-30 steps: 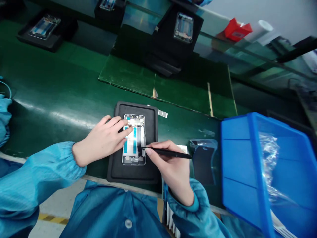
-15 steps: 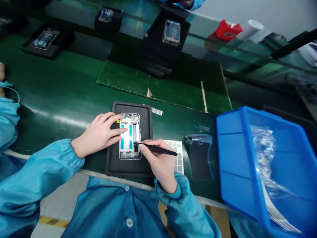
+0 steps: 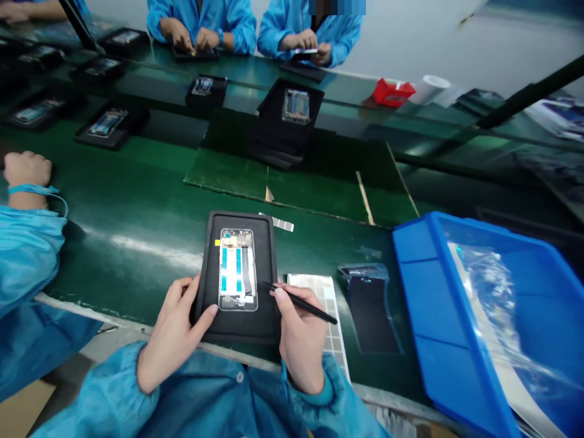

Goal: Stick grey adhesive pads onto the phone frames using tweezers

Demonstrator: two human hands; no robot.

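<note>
An opened phone [image 3: 232, 271], its inside facing up with blue strips on it, lies in a black tray [image 3: 256, 328]. My left hand [image 3: 176, 325] grips the tray's lower left side, its thumb over the rim beside the phone's bottom corner. Between the thumb and fingers of my right hand [image 3: 303, 340] are slim black tweezers [image 3: 310, 309]. Their tip points left, over the tray just right of the phone and apart from it. A sheet of pale square stickers [image 3: 335, 331] lies partly under my right hand. A small yellow tab [image 3: 217, 243] shows at the phone's upper left.
A short sticker strip [image 3: 283, 224] lies behind the tray. To the right are a dark film in a clear sleeve [image 3: 371, 313] and a blue bin [image 3: 420, 304] holding clear plastic. Stacked black trays [image 3: 280, 137] stand behind. A co-worker's hand [image 3: 28, 169] rests at left; other people work across.
My left hand has moved from the phone to the tray's lower left edge. The tweezers have lifted off the phone and shifted right. The view has tilted up, showing people opposite.
</note>
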